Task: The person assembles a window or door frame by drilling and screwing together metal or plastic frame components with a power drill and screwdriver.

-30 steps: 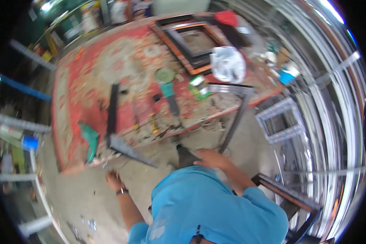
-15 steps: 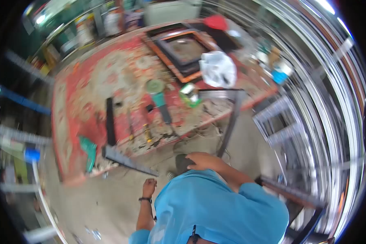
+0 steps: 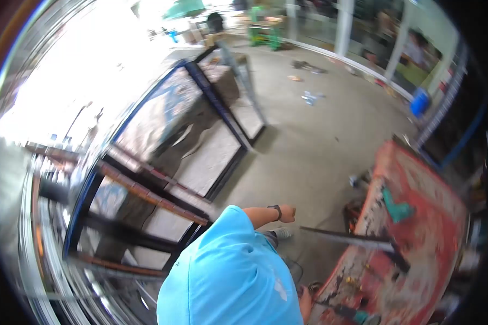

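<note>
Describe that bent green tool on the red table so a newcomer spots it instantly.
Find the worn, red-patterned table at right. Near its upper end lies the bent green tool. A long grey metal bar separates it from the other green tool, lower down.

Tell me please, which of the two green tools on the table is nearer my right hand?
The partly black tool near the picture's bottom edge is nearer your right hand; the other green tool lies farther up the table.

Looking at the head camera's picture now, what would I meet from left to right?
Standing dark-edged frames → the left hand → the right hand → a green tool on the red-topped table.
</note>
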A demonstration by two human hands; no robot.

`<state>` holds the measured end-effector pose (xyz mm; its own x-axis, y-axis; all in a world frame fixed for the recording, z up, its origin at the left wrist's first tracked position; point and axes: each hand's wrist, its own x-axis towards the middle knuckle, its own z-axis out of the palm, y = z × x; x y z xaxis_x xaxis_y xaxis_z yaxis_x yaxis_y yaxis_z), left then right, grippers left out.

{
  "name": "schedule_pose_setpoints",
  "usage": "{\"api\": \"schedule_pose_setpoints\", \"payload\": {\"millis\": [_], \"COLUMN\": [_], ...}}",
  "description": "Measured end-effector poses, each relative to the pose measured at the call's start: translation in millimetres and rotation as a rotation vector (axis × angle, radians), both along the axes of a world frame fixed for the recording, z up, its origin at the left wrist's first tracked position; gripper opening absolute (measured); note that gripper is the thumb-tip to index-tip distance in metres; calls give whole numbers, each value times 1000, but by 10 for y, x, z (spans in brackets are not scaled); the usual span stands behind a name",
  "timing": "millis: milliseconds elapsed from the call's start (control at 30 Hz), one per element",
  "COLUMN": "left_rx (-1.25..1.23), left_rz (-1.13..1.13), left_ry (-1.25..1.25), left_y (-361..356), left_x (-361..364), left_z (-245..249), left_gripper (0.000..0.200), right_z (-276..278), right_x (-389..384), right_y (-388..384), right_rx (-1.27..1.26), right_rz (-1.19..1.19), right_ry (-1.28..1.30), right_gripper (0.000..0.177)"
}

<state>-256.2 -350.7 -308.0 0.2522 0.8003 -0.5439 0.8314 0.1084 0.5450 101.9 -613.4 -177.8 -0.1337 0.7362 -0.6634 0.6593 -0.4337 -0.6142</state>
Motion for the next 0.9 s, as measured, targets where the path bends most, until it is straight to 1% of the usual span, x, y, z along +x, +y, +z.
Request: {"api": "schedule_pose_setpoints", "payload": {"millis": [67, 100, 133, 200, 233, 267, 300, 333, 400, 433, 467, 500, 533, 567, 600, 667, 733, 800, 867, 900], "left_rx": [-76, -77, -78, -81, -66, -64, -122, -250, -288, -314, -340, -375, -356, -391, -469, -269, -268, -189, -2, 20], "left_rz": [74, 185, 291, 491, 619, 764, 928, 981, 1100, 1111, 984, 1052, 1103, 1152, 1125, 1008, 936, 894, 1010, 1053], "left_ry": [50, 68, 82, 181, 209, 321, 378, 389, 356, 307, 339, 323, 285, 156, 96, 134, 74, 68, 48, -9], "left_y": [-388, -626, -902, -1485, -1829, -2166, -2511, -2783, -3269, -3434, -3530, -3569, -3528, -3451, -3306, -3012, -2554, -2015, -1418, -1093], "left_x": [-563, -886, -1227, -1878, -2175, -2349, -2550, -2680, -2871, -2937, -2986, -2970, -2956, -2999, -3095, -3265, -3538, -3808, -3959, -4019], "left_z": [100, 71, -30, -321, -386, -455, -655, -599, -904, -956, -1058, -1109, -1055, -993, -975, -963, -920, -904, -814, -735], "left_gripper": [44, 44, 44, 41, 38, 37, 37, 38, 46, 48, 50, 49, 47, 45, 44, 43, 43, 44, 47, 45], "right_z": [-378, -555, -552, -374, -193, -153, -172, -145, 77, 110, 116, 133, 183, 242, 294, 362, 396, 420, 441, 438], "right_x": [191, 239, 179, -70, -334, -548, -766, -988, -1547, -1812, -2056, -2280, -2534, -2787, -2999, -3356, -3597, -3735, -3825, -3858], "right_y": [166, 296, 541, 1060, 1304, 1540, 1797, 1996, 2343, 2527, 2694, 2829, 2941, 3037, 3120, 3279, 3409, 3540, 3737, 3871], "right_rx": [-11, 122, 115, 96, 107, 130, 155, 179, 239, 258, 270, 270, 255, 234, 211, 211, 202, 184, 110, 73], "right_rz": [224, 398, 405, 403, 396, 422, 433, 424, 436, 510, 583, 662, 695, 732, 774, 770, 753, 726, 768, 792], "right_ry": [-83, -221, -191, -143, -163, -140, -115, -97, -8, -34, -59, -87, -92, -96, -99, -76, -61, -60, -84, -98], "right_gripper": [64, 64, 65, 65, 65, 65, 65, 65, 64, 64, 64, 65, 65, 66, 66, 62, 61, 62, 66, 68]}}
